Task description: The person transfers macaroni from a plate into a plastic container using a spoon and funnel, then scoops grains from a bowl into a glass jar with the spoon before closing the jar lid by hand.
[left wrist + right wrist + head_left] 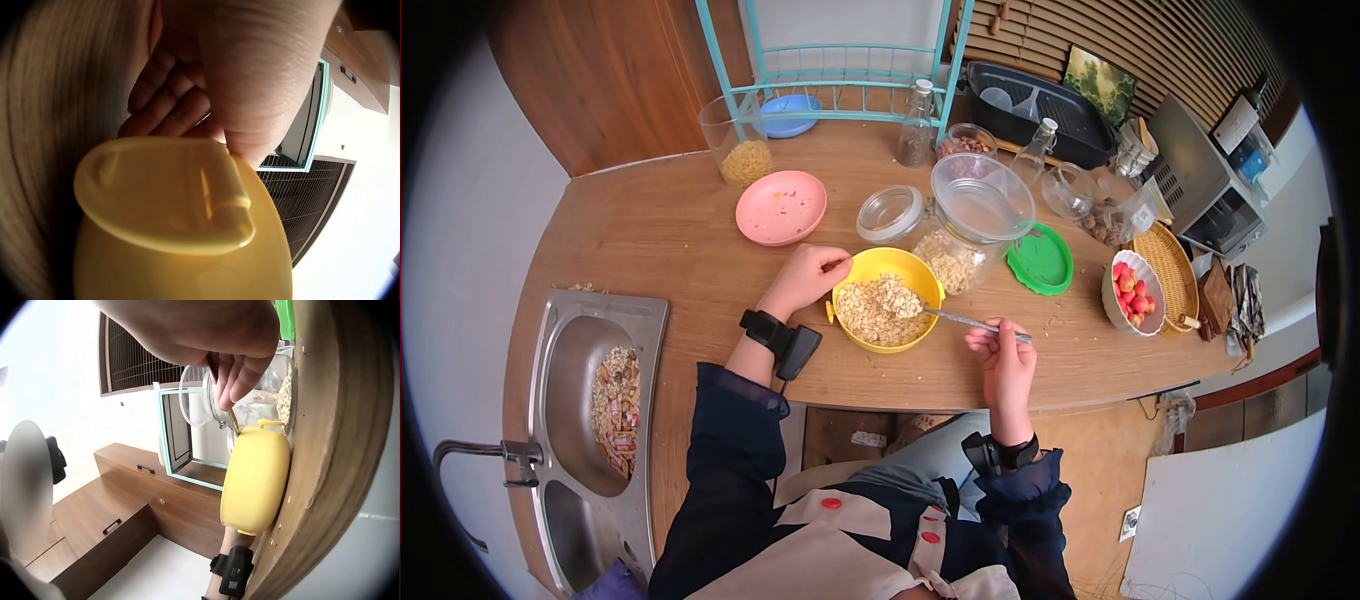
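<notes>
A yellow bowl (883, 341) of dry oat flakes stands near the table's front edge, with side tabs on its rim. My left hand (804, 278) holds it at the left back rim; in the left wrist view the thumb (250, 140) lies at the rim and the fingers curl behind the wall. My right hand (1004, 362) pinches the handle of a metal spoon (970, 321). The spoon's head carries a heap of oats (899, 298) over the bowl. In the right wrist view, the bowl wall (256, 481) hides the spoon's head.
Close behind the bowl stands a clear jar of oats (950, 262). A pink plate (782, 208), a glass lid (889, 214) and a green lid (1041, 260) lie around. Right stands a white bowl of red fruit (1135, 292); left is a steel sink (570, 400).
</notes>
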A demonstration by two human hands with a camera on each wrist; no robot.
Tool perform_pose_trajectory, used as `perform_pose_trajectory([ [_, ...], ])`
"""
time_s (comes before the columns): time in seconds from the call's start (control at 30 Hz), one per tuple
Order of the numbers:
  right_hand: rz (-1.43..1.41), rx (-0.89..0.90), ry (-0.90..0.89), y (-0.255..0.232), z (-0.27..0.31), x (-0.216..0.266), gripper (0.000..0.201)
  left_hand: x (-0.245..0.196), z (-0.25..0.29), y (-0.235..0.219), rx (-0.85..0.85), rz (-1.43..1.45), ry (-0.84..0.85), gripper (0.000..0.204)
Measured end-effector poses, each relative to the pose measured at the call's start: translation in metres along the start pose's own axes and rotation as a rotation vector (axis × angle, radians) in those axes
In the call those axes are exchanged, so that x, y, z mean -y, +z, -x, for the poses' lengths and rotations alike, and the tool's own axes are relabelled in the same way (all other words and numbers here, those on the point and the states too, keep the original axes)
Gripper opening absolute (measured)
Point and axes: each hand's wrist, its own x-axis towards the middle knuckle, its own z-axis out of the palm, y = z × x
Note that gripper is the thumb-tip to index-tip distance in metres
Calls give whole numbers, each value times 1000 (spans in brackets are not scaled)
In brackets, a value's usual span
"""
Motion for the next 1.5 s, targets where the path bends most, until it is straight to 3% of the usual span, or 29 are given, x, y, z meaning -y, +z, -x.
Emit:
perform_pose_trajectory([
  [0.53, -2, 3, 5, 2, -2, 8, 24, 3, 0, 2, -1, 11, 11, 18],
  [1.13, -2, 204, -173, 34, -43, 98, 26, 3, -1, 3, -42, 32, 13, 21],
  [1.3, -5, 190, -223, 34, -59, 121, 26, 3, 0, 3, -43, 37, 21, 21],
  [1.5, 70, 50, -328, 25, -70, 125, 26, 2, 0, 3, -33, 49, 23, 21],
])
